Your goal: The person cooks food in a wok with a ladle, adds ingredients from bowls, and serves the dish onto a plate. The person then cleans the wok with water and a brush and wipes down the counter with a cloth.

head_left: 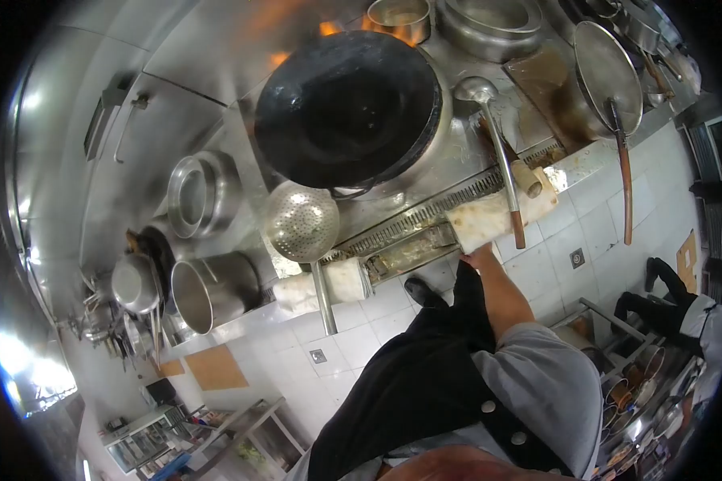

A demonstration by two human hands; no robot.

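My right hand (480,256) is at the front edge of the stove, against the lower side of a folded white cloth (480,220). Its fingers are mostly hidden, so I cannot make out whether it grips anything. My left hand is out of view. A large black wok (345,112) sits on the burner, with orange flames rising behind it. Right of the wok lies a steel ladle (499,144), its brown handle end crossing the cloth. To the left, a perforated skimmer (302,222) rests with its handle over another folded cloth (321,287).
A long-handled strainer (610,80) lies over a pot at right. Metal pots stand behind the wok, and a deep pot (217,293) and a round container (203,195) stand left. Another person (702,329) is at far right, near a rack of utensils.
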